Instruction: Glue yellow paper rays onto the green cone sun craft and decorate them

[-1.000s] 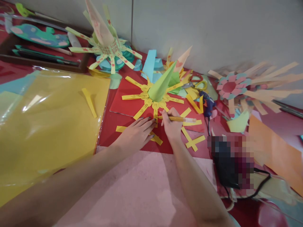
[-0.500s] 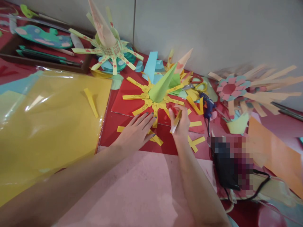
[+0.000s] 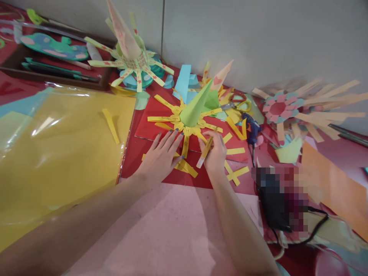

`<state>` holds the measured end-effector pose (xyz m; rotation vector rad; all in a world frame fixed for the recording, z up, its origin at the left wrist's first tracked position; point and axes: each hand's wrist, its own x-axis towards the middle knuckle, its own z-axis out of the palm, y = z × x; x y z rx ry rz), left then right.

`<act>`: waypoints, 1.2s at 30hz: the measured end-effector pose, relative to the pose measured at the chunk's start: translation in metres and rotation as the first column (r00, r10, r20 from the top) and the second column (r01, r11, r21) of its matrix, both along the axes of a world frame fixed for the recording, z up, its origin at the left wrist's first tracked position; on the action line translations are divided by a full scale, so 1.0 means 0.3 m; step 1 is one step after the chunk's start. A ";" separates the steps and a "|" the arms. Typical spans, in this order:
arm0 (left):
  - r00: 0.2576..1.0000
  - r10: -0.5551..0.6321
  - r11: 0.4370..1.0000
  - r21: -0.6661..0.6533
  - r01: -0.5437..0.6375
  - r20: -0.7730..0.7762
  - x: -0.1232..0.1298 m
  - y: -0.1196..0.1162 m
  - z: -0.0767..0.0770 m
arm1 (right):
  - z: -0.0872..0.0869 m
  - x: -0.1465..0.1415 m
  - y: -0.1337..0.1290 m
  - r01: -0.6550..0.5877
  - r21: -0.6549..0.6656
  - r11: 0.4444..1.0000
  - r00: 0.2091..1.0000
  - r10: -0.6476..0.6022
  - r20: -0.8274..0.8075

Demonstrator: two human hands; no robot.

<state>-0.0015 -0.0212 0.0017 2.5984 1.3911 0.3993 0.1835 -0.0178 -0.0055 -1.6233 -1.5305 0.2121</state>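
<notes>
A green paper cone [image 3: 195,105] stands in a ring of yellow paper strips [image 3: 161,119], several of them marked with dark drawing. My left hand [image 3: 161,156] lies with fingers spread over the ring's lower left strips, its fingertips touching near the base. In my right hand [image 3: 215,154] is a gold-coloured pen [image 3: 206,152] with a pale end, held at a slant beside the lower right strips. Its writing tip is hidden by the fingers. Loose yellow strips [image 3: 186,168] lie below my left hand, and crossed strips [image 3: 237,175] lie right of my right hand.
A pale green strip craft with a pink cone [image 3: 128,42] stands at the back left, near a dark tray [image 3: 99,82]. Yellow sheets in clear plastic [image 3: 83,145] lie left. Scissors [image 3: 244,105], a blue glue gun [image 3: 253,128] and a black cable [image 3: 317,226] are right.
My left hand has shifted left and its fingers have moved up toward the ring. My right hand has moved slightly left and down with the pen.
</notes>
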 end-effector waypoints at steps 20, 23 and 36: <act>0.997 -0.035 0.997 -0.071 0.030 -0.074 -0.001 0.015 0.004 | 0.055 -0.063 -0.042 -0.175 0.009 0.985 0.961 0.173 -0.218; 0.995 -0.038 0.996 -0.079 0.031 -0.087 -0.002 0.021 0.006 | 0.039 -0.057 -0.037 -0.204 -0.005 0.979 0.946 0.196 -0.257; 0.995 0.052 0.996 -0.073 -0.058 -0.089 -0.007 0.038 -0.001 | 0.045 -0.060 -0.040 -0.236 0.014 0.972 0.951 0.234 -0.204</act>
